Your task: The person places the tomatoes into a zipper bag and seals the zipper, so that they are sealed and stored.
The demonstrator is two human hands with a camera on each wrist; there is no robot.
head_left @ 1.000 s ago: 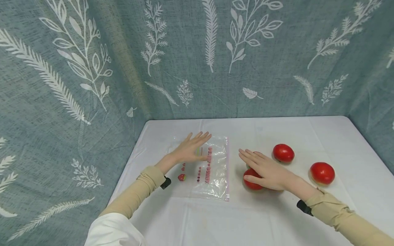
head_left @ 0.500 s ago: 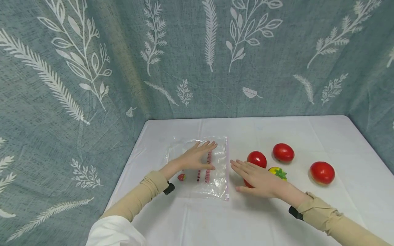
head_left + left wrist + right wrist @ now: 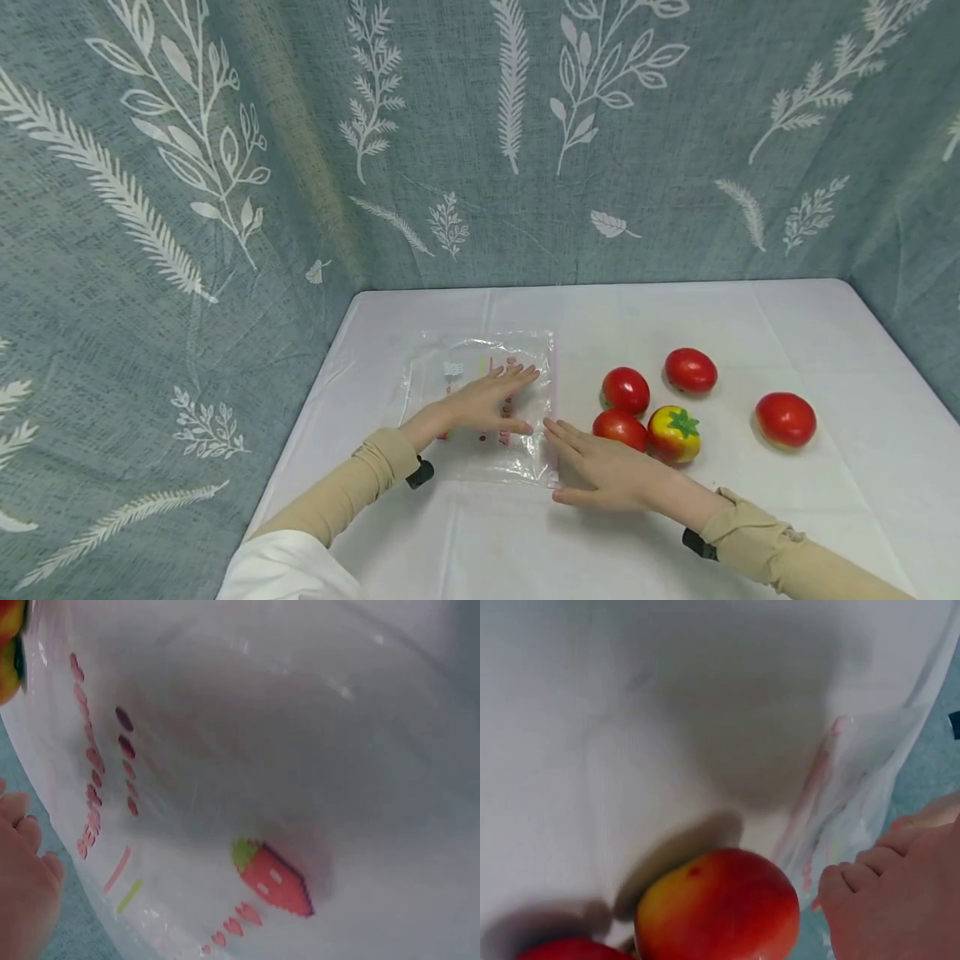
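The clear bag (image 3: 495, 454) lies flat on the tabletop (image 3: 510, 542), left of its middle, short of the left edge and well short of the far edge. Its print faces up: a strawberry (image 3: 274, 877), hearts and reddish lettering. A pinkish strip (image 3: 552, 383) runs along the side towards the right edge; it is judged to be the mouth, which would put that end towards the fruit. Lying flat probably keeps the bag from sliding.

The left hand (image 3: 483, 406) is over the bag, fingers extended and spread, thumb apart, gripping nothing. The right hand (image 3: 611, 468) is at the strip, fingers straight, thumb apart, likewise without a hold. Whether either touches the film cannot be confirmed. Such flat, spread fingers would suit pressing or smoothing better than picking up.

Just beyond the right hand sits the front tomato (image 3: 619, 427), with the back tomato (image 3: 626, 391) behind and a yellow-red fruit (image 3: 674, 433) beside it, leafy crown showing. Contact among these is unclear. Two stand apart: the far tomato (image 3: 691, 371), towards the far edge, and the end tomato (image 3: 785, 421), nearest the right edge. A patterned curtain (image 3: 465, 208) backs the far edge.
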